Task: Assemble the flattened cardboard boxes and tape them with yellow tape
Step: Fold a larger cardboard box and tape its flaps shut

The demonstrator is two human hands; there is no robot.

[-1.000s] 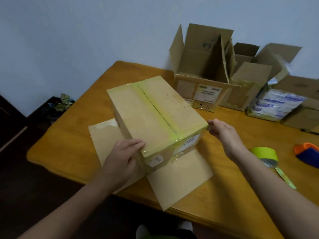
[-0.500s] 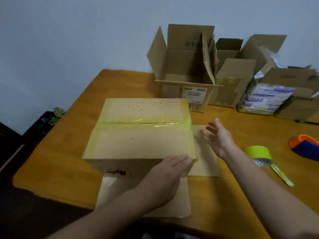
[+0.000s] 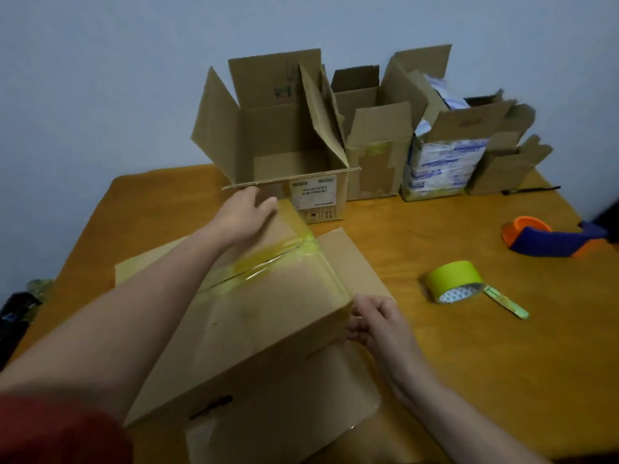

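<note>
A closed cardboard box (image 3: 268, 323), its top seam sealed with yellow tape (image 3: 268, 259), lies tilted on the wooden table (image 3: 485, 363). My left hand (image 3: 246, 211) reaches across it and rests on the far top edge, with the fingers fairly straight. At the near right corner, my right hand (image 3: 375, 321) grips the box with curled fingers. Flat cardboard (image 3: 355, 262) lies under the box. A roll of yellow tape (image 3: 452, 279) sits on the table to the right, a loose strip trailing from it.
Several open assembled boxes stand along the wall at the back, the nearest one (image 3: 288, 152) just beyond my left hand. An orange and blue tape dispenser (image 3: 549, 236) lies at the far right. The table's left edge drops to a dark floor.
The box has turned on the table and its near side has come closer. My left hand moved from the near edge to the far edge. My right hand closed on the near right corner.
</note>
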